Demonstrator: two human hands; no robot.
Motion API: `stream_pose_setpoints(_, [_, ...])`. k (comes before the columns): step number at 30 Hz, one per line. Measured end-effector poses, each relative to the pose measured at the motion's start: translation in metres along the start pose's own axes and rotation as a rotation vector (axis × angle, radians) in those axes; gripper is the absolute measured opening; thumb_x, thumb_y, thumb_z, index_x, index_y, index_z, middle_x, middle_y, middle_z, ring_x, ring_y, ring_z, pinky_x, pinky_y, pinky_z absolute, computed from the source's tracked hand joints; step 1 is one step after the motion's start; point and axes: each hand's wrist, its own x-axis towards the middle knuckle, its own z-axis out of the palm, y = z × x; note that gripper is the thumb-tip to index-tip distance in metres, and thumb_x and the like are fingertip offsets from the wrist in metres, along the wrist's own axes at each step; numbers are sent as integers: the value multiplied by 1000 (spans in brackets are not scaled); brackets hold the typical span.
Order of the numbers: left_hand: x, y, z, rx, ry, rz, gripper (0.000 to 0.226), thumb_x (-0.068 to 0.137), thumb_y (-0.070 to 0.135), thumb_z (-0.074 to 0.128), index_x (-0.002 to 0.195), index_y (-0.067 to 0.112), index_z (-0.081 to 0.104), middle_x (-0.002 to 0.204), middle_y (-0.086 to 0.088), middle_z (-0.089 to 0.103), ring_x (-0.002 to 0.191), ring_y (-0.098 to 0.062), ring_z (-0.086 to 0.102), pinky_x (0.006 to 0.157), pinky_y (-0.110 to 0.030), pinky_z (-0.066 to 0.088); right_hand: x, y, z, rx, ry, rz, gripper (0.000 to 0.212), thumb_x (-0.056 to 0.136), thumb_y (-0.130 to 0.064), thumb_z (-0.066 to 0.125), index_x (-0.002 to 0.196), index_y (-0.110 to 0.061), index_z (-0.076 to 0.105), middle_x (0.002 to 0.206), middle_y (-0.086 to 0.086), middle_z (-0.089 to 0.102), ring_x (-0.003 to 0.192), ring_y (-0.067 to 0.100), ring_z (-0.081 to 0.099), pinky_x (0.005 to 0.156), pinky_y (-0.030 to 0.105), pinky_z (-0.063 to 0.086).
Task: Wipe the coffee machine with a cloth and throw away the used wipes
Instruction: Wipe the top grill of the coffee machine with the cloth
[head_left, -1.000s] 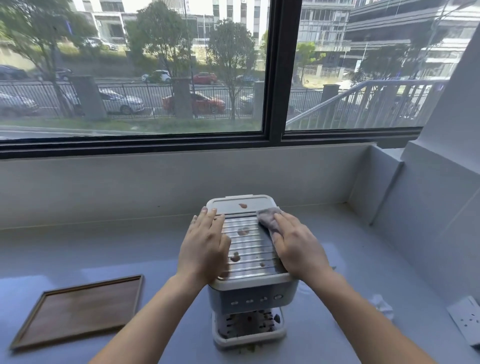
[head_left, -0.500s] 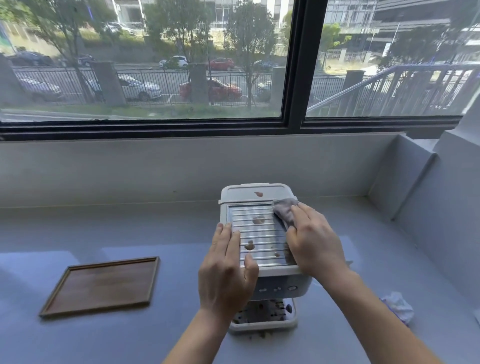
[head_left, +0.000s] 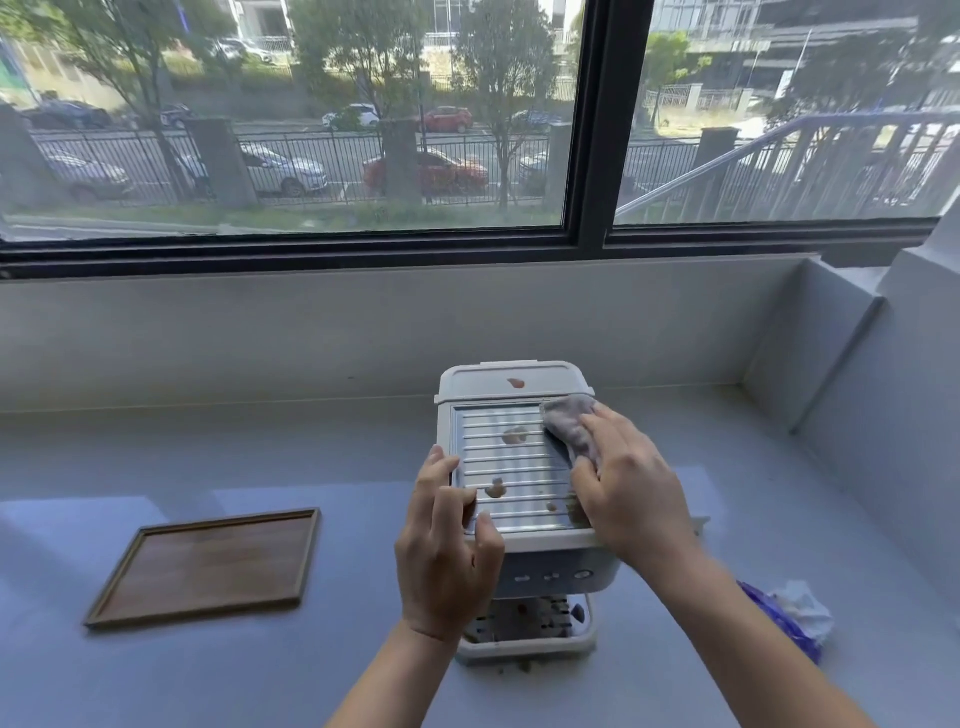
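1. Our right hand clasps the small, soft grey-lilac cloth. The cloth is bunched under bent fingers, with the thumb tucked against its near edge, and pressed on the far right corner of the machine's top.
2. The cloth looks limp and light. We judge it will fold and creep under the palm, so it wants a broad press over most of its area, not a pinch at one corner.
3. Our left hand grips the front left corner of the white, boxy plastic coffee machine, fingers bent over the left rim and thumb on the front lip.
4. The machine stands on the pale grey counter, near the wall under the window. It looks tall on a narrow base and probably light enough to skid under a sideways wipe, so bracing it at the top seems sound.
5. Its ribbed metal top plate bears brown stains. The grooves likely trap residue, so we would wipe along the ribs.
6. Farther out, a crumpled white wipe lies on the counter to the right. A brown rectangular wooden tray lies well apart on the left.
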Motion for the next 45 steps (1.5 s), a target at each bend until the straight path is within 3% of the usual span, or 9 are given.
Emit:
stream_pose_setpoints(2, [-1,-3,1,28,3,45,5,87,16,44,92,15,45,123,-17,62,131,-33,52,88,-31,51,-23,3,-5,-83,46,-48,26,85,-21,54,111,-20,60,131,0,58,115,24,55,82,32,48])
stream_pose_setpoints(5, [0,-7,2,54,-8,126,4,91,13,42,90,14,46,117,-18,64,131,-36,52,96,-36,51,-31,6,-9,-136,73,-88,10,80,-25,53,85,-23,44,102,-7,52,87,20,48,60,28,36])
stream_pose_setpoints(10, [3,-9,0,64,-19,204,16,95,13,38,88,7,49,106,-23,63,115,-40,58,97,-52,49,-3,2,-8,45,-16,-11,9,87,-15,59,94,-20,54,121,-8,60,110,22,52,73,28,35])
stream_pose_setpoints(16, [4,-13,1,86,-25,225,21,96,16,38,86,4,52,106,-21,63,113,-40,58,95,-50,49,-41,11,-10,6,62,-317,32,93,-27,55,123,-23,66,130,-8,61,126,15,50,105,23,36])
stream_pose_setpoints(20, [4,-13,-1,111,-46,239,25,95,15,39,83,1,56,105,-21,63,113,-41,58,95,-49,49,-27,11,-6,115,139,-140,25,87,-9,67,108,-20,75,120,-5,69,120,17,58,100,27,43])
stream_pose_setpoints(26, [6,-13,-3,106,-53,233,23,95,17,38,84,3,53,106,-20,62,113,-40,58,94,-49,49,-52,13,0,127,176,-444,22,88,-23,58,102,-19,75,115,-7,68,112,15,60,96,33,49])
stream_pose_setpoints(32, [5,-10,-3,116,-41,210,37,98,20,34,81,-1,59,107,-20,63,116,-40,58,94,-49,50,-28,3,-2,120,198,-293,12,86,-25,64,91,-24,75,104,-12,70,102,9,60,85,31,52])
stream_pose_setpoints(37, [6,-8,-2,108,-25,200,27,92,11,39,79,-2,59,106,-19,62,115,-39,58,93,-47,50,-43,9,12,62,233,-585,10,91,-27,65,87,-19,71,100,-8,67,92,18,60,80,34,48])
stream_pose_setpoints(45, [5,-10,0,81,-21,178,21,89,11,42,79,-2,57,107,-20,61,116,-39,57,94,-46,49,-14,-17,6,49,124,-286,25,88,-38,55,68,-24,58,75,-13,58,77,14,51,68,33,46])
